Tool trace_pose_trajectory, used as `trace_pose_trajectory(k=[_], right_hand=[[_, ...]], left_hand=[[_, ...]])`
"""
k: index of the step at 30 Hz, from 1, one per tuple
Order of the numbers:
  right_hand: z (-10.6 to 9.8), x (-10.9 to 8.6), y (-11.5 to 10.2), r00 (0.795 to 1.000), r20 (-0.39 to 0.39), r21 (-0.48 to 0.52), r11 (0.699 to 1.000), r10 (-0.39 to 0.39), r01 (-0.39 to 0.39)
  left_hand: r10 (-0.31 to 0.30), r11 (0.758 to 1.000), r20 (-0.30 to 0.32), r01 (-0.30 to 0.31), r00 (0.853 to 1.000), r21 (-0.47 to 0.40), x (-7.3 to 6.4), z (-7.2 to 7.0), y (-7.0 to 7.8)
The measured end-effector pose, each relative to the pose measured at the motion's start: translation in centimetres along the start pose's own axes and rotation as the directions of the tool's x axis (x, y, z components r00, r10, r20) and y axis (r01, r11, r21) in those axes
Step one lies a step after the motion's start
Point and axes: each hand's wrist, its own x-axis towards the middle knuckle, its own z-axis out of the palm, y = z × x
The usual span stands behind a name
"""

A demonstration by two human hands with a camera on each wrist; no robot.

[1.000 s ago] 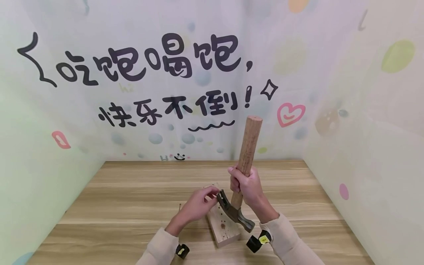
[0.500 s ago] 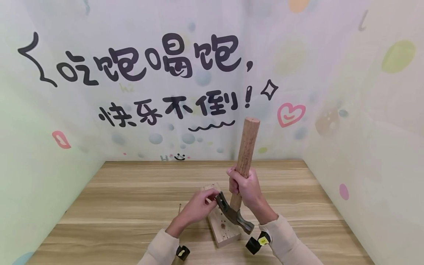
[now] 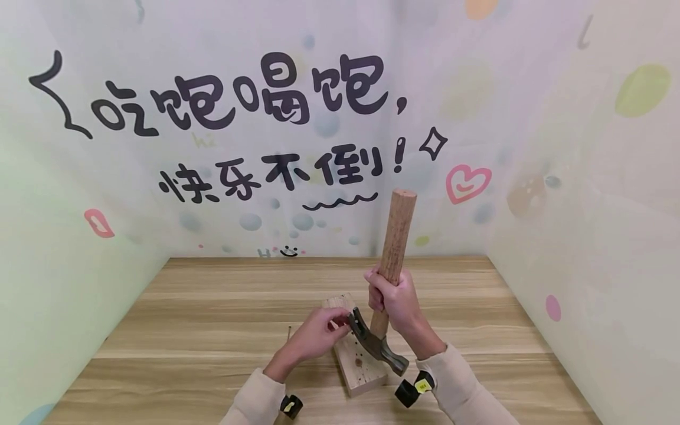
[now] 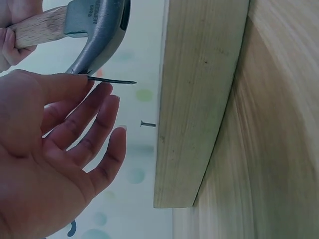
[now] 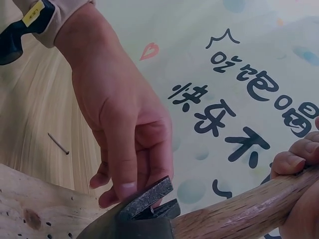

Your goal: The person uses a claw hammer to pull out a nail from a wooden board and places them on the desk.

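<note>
Near 5 o'clock in the head view, above block (image 3: pixel 357 375): hammer (image 3: pixel 394 260) | right hand (image 3: pixel 402 301) grips handle (image 3: pixel 402 227); left hand (image 3: pixel 317 333) pinches nail (image 4: pixel 117 81) at claw (image 5: pixel 151 195) | likely head-heavy, stiff; hold by handle, light nail by shank.

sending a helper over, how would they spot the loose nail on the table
On the wood-grain table, find the pale wooden block dotted with dark holes. To its left in the head view, a thin nail lies flat. Unlike the standing nail in the block or the raised nail at the hammer claw, it touches only the table.
</note>
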Motion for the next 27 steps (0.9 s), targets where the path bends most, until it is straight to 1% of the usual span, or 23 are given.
trace_pose_trajectory(k=[4, 7, 10, 12, 17, 23, 27], right_hand=[[0.1, 0.0, 0.0, 1.0, 0.01, -0.004, 1.0, -0.001, 0.001], [0.1, 0.0, 0.1, 1.0, 0.013, -0.005, 1.0, -0.001, 0.001], [0.1, -0.1, 0.2, 1.0, 0.009, -0.007, 1.0, 0.006, -0.006], [0.1, -0.1, 0.3, 1.0, 0.004, -0.01, 1.0, 0.014, -0.014], [0.1, -0.3, 0.5, 0.999, -0.004, -0.017, 0.999, 0.043, -0.043], [0.1, -0.4, 0.8, 0.997, -0.012, -0.036, 0.997, 0.071, -0.072], [0.1, -0.6, 1.1, 0.996, -0.017, -0.06, 0.994, 0.087, -0.088]], left_hand=[[0.011, 0.999, 0.001, -0.011, 1.0, 0.044, 0.0, 0.2, -0.1], [0.027, 0.997, -0.012, -0.026, 1.0, 0.075, 0.0, 0.3, -0.1], [0.026, 0.994, -0.03, -0.023, 0.999, 0.108, 0.0, 0.5, -0.1], [0.015, 0.992, -0.043, -0.01, 0.999, 0.124, 0.0, 0.6, 0.0], [-0.003, 0.992, -0.079, 0.013, 0.997, 0.128, -0.1, 0.6, 0.1], [0.011, 0.99, -0.117, 0.006, 0.993, 0.143, -0.2, 0.7, -0.1], [-0.017, 0.988, -0.166, 0.042, 0.986, 0.149, -0.4, 0.6, -0.4]])
